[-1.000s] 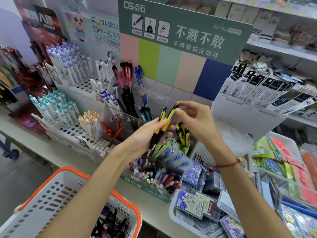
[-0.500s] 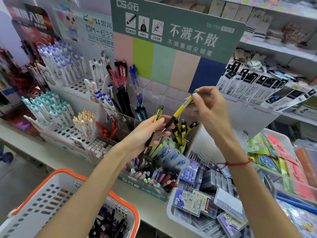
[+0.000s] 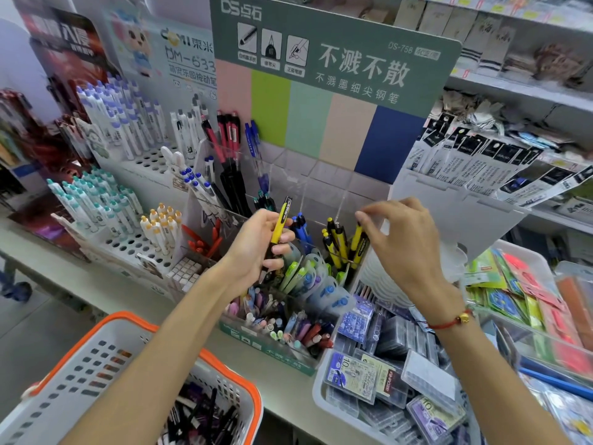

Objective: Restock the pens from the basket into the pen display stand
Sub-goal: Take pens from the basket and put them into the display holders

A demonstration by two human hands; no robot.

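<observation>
Head view: left hand (image 3: 256, 248) grips yellow pen (image 3: 279, 223); right hand (image 3: 401, 242) pinches another pen (image 3: 358, 244) (among blue pens (image 3: 301, 228)).

A green header board (image 3: 337, 56) at the far centre of the pen display stand (image 3: 288, 358) reads "DS点石", "不溅不散", "不溅墨细尖钢笔" and the model number "DS-758". To its left, a pale cartoon board (image 3: 179, 56) carries "東米" and "DM-633". Near right, packets in a clear tray (image 3: 321, 393) show the number "10" (image 3: 346, 364). Printing on the yellow pen (image 3: 279, 224) in the left hand (image 3: 256, 248) is too small to read.
</observation>
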